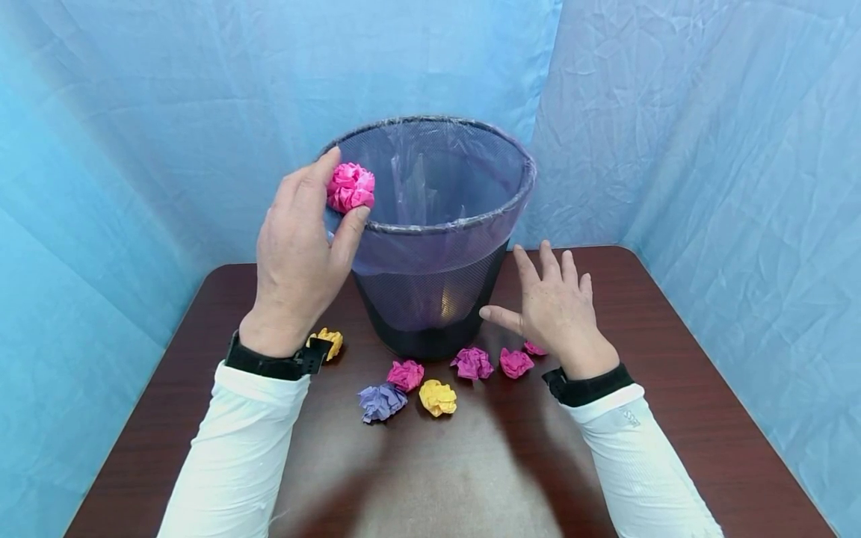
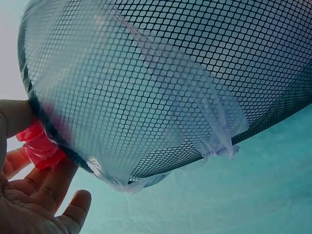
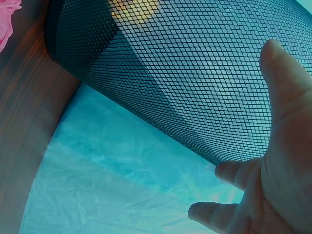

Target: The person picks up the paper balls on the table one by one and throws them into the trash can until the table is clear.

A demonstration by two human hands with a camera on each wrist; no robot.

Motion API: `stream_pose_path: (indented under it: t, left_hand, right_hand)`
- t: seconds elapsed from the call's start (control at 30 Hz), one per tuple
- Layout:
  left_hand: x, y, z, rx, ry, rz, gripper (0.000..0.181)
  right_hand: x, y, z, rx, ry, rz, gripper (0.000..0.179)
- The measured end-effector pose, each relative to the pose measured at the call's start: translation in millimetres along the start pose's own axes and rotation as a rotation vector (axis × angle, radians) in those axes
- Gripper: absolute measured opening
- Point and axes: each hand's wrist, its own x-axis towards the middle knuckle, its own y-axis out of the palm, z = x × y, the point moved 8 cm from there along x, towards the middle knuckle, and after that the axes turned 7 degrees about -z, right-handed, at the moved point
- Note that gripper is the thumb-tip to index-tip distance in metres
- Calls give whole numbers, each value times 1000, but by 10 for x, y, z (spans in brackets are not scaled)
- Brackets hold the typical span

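Note:
My left hand pinches a bright pink crumpled paper ball between thumb and fingers at the left rim of a mesh wastebasket. In the left wrist view the same paper ball sits at the rim, partly behind the clear bag. The wastebasket is dark and lined with a thin translucent bag folded over its rim. My right hand is spread with straight fingers beside the basket's lower right side and holds nothing. In the right wrist view its thumb and fingers appear near the mesh.
Before the basket on the brown table lie a purple ball, a yellow ball, pink balls and a magenta ball. Another yellow ball lies by the left wrist. Blue cloth hangs around.

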Motion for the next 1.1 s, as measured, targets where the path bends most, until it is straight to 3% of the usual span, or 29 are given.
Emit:
stream_pose_path:
  t: [1.1]
  left_hand:
    - [-8,14,9,-21,-28,7,57]
  right_hand:
    - [0,4,-4,12,2,-1,111]
